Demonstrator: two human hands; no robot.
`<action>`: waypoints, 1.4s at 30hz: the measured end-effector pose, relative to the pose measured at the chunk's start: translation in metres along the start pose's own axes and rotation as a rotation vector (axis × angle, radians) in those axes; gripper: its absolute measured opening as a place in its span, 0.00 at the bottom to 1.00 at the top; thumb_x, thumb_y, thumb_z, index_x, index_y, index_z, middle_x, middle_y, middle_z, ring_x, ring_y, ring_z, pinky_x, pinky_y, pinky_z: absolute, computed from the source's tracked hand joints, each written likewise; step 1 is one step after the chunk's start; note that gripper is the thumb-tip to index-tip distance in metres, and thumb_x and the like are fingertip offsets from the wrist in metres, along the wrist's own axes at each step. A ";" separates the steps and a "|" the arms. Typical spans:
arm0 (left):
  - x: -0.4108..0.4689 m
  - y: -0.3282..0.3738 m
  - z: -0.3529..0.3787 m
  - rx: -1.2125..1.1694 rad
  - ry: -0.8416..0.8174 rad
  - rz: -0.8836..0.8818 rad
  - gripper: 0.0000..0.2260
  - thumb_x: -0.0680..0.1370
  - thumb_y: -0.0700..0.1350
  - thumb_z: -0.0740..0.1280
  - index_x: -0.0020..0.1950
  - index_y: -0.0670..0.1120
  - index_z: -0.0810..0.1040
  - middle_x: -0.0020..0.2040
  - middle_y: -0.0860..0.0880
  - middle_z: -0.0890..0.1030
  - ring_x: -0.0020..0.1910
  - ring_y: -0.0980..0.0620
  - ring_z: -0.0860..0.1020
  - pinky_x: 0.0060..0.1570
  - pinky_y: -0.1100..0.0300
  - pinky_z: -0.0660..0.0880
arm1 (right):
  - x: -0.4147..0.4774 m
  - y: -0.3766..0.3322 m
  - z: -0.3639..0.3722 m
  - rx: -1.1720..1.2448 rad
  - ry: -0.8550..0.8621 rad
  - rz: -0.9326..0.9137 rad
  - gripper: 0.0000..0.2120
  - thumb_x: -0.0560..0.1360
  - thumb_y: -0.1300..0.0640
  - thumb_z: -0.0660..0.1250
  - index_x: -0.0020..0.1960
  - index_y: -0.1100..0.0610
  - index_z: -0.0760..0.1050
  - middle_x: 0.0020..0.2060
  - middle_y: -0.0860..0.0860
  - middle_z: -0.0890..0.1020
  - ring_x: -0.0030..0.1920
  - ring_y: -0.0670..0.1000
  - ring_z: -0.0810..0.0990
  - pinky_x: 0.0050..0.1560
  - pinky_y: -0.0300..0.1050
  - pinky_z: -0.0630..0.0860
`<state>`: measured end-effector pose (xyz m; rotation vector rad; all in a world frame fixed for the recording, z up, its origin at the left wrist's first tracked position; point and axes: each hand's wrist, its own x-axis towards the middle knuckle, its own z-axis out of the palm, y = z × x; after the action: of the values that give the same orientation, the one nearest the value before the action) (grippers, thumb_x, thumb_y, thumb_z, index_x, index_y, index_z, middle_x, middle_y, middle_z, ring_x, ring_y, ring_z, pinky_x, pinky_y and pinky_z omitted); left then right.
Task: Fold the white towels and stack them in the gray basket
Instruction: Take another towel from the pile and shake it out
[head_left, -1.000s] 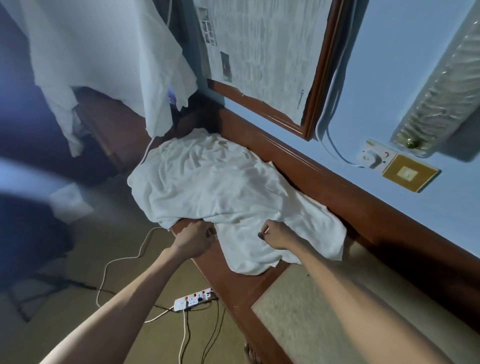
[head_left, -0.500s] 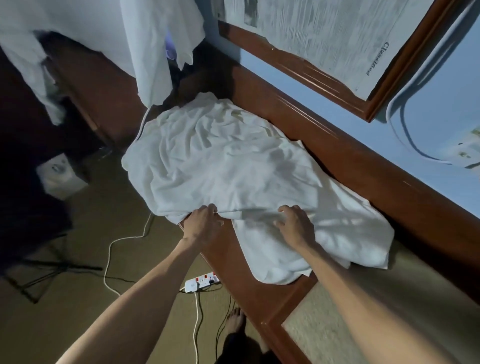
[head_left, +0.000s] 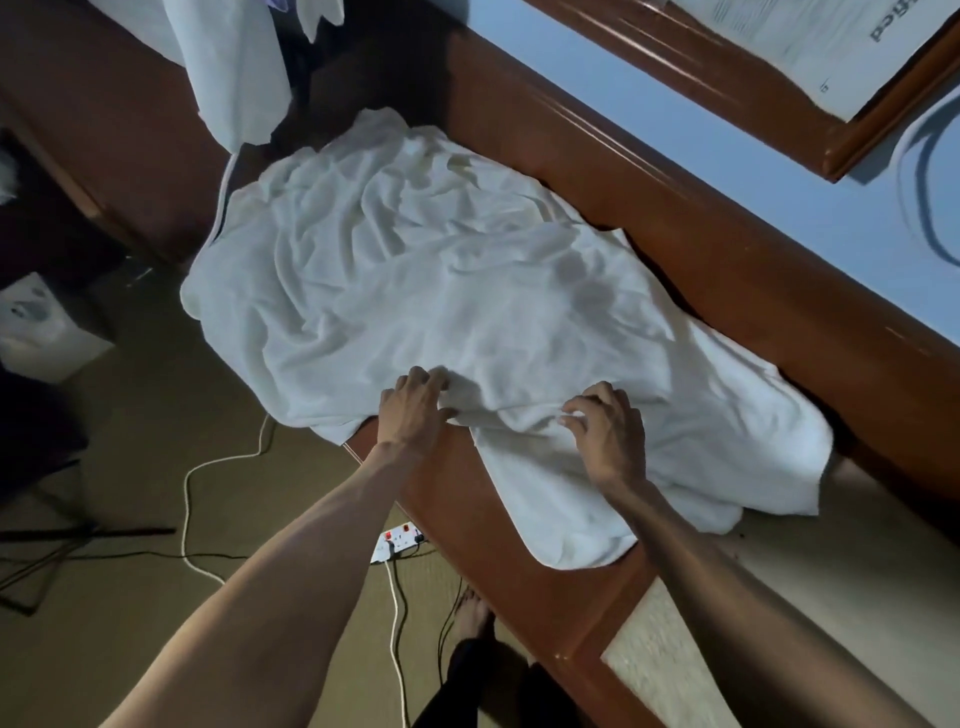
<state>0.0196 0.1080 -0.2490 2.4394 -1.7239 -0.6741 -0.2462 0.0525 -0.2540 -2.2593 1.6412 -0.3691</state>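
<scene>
Right hand (head_left: 605, 431) has curled its grip into the towel (head_left: 415, 270); left hand (head_left: 413, 405) pinches its edge.

only the cut-off letters "ed" on the newspaper (head_left: 810, 47) in the wooden frame (head_left: 675, 52)

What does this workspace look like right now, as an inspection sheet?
Surface: brown wooden ledge, largely under the white towel.
Job's things: white towel spread out, crumpled, unfolded; gray basket nothing seen.
Clutter: pale object on the floor, unclear.
Grips: left hand pinches the towel's near edge; right hand bent fingertips on it, hold unclear.
Cables: power strip and white cable on the floor.
Surroundings: blue wall, hanging white cloth, framed newspaper.
</scene>
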 end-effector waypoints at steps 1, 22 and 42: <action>0.003 -0.002 -0.001 0.006 0.003 0.002 0.15 0.81 0.49 0.69 0.66 0.47 0.76 0.62 0.44 0.75 0.60 0.41 0.76 0.57 0.49 0.70 | 0.000 0.001 -0.002 0.072 -0.025 0.013 0.05 0.72 0.58 0.78 0.44 0.55 0.83 0.45 0.50 0.78 0.48 0.56 0.78 0.45 0.52 0.75; -0.014 0.172 -0.250 -0.649 0.105 0.384 0.05 0.80 0.46 0.68 0.48 0.45 0.81 0.37 0.50 0.78 0.34 0.55 0.74 0.33 0.62 0.70 | 0.027 -0.033 -0.254 0.759 0.422 0.420 0.08 0.85 0.54 0.59 0.56 0.57 0.72 0.51 0.54 0.79 0.52 0.52 0.76 0.53 0.45 0.70; -0.213 0.485 -0.236 -0.852 -0.480 0.784 0.06 0.77 0.38 0.70 0.40 0.41 0.80 0.35 0.44 0.77 0.34 0.49 0.75 0.36 0.60 0.71 | -0.200 0.117 -0.493 0.743 1.080 0.534 0.17 0.82 0.64 0.58 0.35 0.52 0.65 0.33 0.47 0.71 0.34 0.43 0.68 0.35 0.36 0.65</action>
<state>-0.3703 0.0828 0.1792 0.9886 -1.7727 -1.5011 -0.6012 0.1571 0.1460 -0.9862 1.9283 -1.8710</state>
